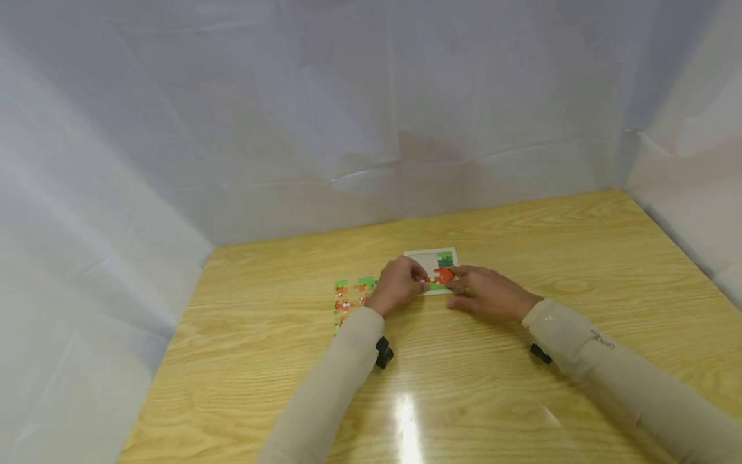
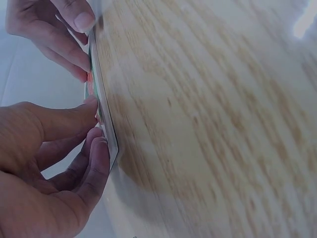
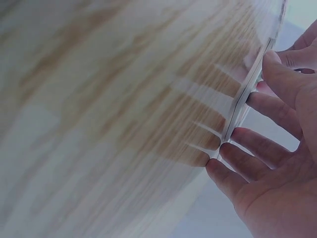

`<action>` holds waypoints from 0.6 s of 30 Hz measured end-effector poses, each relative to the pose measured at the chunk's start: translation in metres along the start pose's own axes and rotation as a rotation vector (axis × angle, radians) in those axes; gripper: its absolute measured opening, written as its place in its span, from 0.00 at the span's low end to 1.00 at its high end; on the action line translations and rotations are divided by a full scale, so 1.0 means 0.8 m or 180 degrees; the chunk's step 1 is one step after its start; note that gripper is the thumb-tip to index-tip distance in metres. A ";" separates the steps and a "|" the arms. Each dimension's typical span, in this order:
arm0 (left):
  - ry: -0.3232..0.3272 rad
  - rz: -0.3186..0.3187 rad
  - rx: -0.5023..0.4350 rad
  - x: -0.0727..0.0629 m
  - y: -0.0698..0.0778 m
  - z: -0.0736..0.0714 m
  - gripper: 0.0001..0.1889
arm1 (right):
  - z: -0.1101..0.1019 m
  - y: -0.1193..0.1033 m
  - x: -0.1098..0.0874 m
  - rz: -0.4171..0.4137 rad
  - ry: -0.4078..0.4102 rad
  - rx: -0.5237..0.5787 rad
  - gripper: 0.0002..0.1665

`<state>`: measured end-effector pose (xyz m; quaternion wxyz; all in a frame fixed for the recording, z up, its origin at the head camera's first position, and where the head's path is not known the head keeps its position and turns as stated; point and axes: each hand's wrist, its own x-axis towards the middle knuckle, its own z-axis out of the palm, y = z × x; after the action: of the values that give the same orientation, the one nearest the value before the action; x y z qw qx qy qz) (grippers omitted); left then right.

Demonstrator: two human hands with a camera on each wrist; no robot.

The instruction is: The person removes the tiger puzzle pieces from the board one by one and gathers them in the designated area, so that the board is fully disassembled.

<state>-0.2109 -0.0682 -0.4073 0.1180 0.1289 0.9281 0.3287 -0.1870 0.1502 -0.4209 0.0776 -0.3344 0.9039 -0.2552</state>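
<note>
Left hand [image 1: 400, 283] pinches puzzle piece [image 1: 429, 280], spread right hand [image 1: 488, 294] touches tray [image 1: 430, 251]; sleeve scrawl [image 1: 603, 339] illegible.

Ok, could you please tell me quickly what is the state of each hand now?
Left hand: closed, pinching a small puzzle piece.
Right hand: open, touching the edge of the puzzle frame.

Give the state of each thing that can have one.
Puzzle tray: lying on the table, partly filled.
Placed pieces: inside the tray, toward its right side.
Loose pieces: picture-side up.
Left hand: fingers bent, seemingly pinching a puzzle piece.
Right hand: fingers extended, touching the tray.
</note>
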 end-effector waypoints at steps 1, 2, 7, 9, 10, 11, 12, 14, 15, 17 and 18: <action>0.0006 -0.0002 0.0003 0.000 0.000 0.000 0.07 | 0.000 0.000 0.000 0.0015 -0.0002 -0.0002 0.25; 0.0010 -0.0002 0.0005 0.000 0.000 0.001 0.07 | 0.000 0.000 0.000 0.0020 -0.0005 -0.0008 0.25; 0.0001 -0.0026 -0.0035 0.000 -0.001 0.002 0.07 | 0.001 0.000 0.000 -0.0002 -0.0016 -0.0055 0.25; -0.0005 -0.0042 -0.0043 0.001 -0.001 0.002 0.07 | 0.002 0.001 0.000 -0.0029 -0.0014 -0.0078 0.24; -0.0004 -0.0046 -0.0040 0.001 -0.001 0.002 0.07 | 0.002 0.001 0.000 -0.0032 -0.0012 -0.0089 0.24; -0.0003 -0.0050 -0.0037 0.001 -0.001 0.002 0.07 | 0.003 0.001 0.000 -0.0039 -0.0009 -0.0096 0.24; -0.0001 -0.0054 -0.0036 0.001 -0.001 0.002 0.07 | 0.004 0.001 0.000 -0.0040 -0.0005 -0.0104 0.24; 0.0007 -0.0056 -0.0026 0.001 -0.001 0.001 0.07 | 0.004 0.002 0.000 -0.0029 0.0001 -0.0112 0.24; 0.0012 -0.0051 -0.0026 0.002 -0.001 0.001 0.07 | 0.004 0.002 0.000 -0.0019 -0.0001 -0.0111 0.24; 0.0019 -0.0044 -0.0028 0.002 -0.002 0.001 0.07 | 0.004 0.002 0.001 -0.0005 -0.0005 -0.0111 0.24; 0.0022 -0.0042 -0.0031 0.002 -0.002 0.001 0.07 | 0.004 0.002 0.001 -0.0005 -0.0008 -0.0113 0.24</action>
<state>-0.2119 -0.0682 -0.4093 0.1176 0.1210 0.9278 0.3328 -0.1871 0.1496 -0.4242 0.0726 -0.3367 0.9079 -0.2388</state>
